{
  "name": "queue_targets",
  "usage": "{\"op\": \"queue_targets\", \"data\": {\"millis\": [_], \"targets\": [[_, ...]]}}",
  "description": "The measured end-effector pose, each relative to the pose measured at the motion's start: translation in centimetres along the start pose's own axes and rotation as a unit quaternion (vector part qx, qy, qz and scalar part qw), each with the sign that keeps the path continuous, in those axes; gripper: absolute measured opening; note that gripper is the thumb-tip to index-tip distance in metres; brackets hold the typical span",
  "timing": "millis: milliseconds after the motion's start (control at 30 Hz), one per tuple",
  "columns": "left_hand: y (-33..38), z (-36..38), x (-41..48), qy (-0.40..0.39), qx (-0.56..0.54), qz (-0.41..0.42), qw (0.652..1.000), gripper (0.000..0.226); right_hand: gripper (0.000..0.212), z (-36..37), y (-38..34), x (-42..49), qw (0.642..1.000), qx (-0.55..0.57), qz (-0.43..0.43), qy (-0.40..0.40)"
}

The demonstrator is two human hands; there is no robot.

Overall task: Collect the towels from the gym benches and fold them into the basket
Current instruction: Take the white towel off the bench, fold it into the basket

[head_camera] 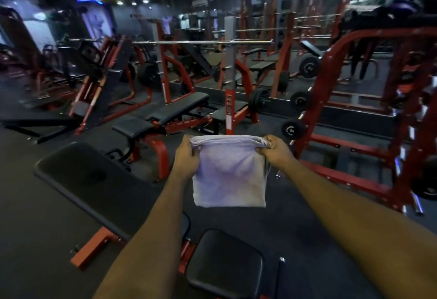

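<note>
Dim gym floor, dark rubber matting, red steel racks [331,100] with black plate weights behind. Folded pale lilac terry towel [229,175] held in the air, hanging square above a black padded bench with red frame [99,180]. Left hand [186,154] pinches the top left corner, fingers curled on the cloth; right hand [275,148] grips the top right corner likewise. Second black padded incline bench [170,111] beyond. Basket not in view.

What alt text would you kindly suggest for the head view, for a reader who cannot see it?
A person's left hand and right hand hold a folded pale towel up by its top corners above a black padded bench in a dim gym with red racks.
</note>
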State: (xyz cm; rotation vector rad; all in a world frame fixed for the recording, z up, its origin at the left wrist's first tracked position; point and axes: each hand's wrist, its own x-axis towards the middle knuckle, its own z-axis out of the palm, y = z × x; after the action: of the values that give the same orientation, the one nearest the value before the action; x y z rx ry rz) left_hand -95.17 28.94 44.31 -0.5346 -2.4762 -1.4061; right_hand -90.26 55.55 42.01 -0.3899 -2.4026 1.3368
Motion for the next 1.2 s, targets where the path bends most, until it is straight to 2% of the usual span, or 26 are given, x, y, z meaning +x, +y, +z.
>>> {"op": "queue_targets", "data": {"millis": [100, 300, 433, 567, 600, 700, 833, 967, 1200], "targets": [[0.7, 0.7, -0.4, -0.053, -0.005, 0.008, 0.999, 0.017, 0.022, -1.3, 1.3, -2.3, 0.999, 0.007, 0.017, 0.045], [2.2, 3.9, -2.4, -0.159, -0.025, 0.073, 0.984, 0.02, 0.018, -4.6, 4.3, -10.4, 0.988, 0.022, 0.094, 0.124], [5.0, 8.6, -5.3, -0.241, -0.034, 0.13, 0.961, 0.02, 0.039, -9.1, 8.5, -16.9, 0.963, 0.015, 0.17, 0.209], [8.7, 13.8, -9.4, -0.316, -0.053, 0.156, 0.935, 0.02, 0.014, -13.9, 9.9, -24.2, 0.933, 0.001, 0.221, 0.284], [9.9, 15.4, -10.7, -0.335, -0.064, 0.164, 0.926, 0.019, 0.013, -15.4, 10.1, -26.4, 0.925, -0.002, 0.232, 0.299], [14.2, 20.5, -15.4, -0.389, -0.082, 0.202, 0.895, 0.016, 0.028, -20.1, 11.9, -33.1, 0.896, -0.007, 0.27, 0.353], [20.5, 26.6, -22.8, -0.448, -0.107, 0.265, 0.847, 0.012, 0.028, -25.8, 14.7, -42.4, 0.847, 0.001, 0.317, 0.426], [26.3, 32.4, -30.8, -0.503, -0.123, 0.305, 0.799, 0.012, 0.011, -30.9, 17.3, -51.6, 0.801, 0.01, 0.349, 0.487], [35.1, 41.1, -46.1, -0.582, -0.125, 0.347, 0.725, 0.013, 0.009, -38.2, 22.5, -66.8, 0.719, 0.02, 0.415, 0.557]]}}
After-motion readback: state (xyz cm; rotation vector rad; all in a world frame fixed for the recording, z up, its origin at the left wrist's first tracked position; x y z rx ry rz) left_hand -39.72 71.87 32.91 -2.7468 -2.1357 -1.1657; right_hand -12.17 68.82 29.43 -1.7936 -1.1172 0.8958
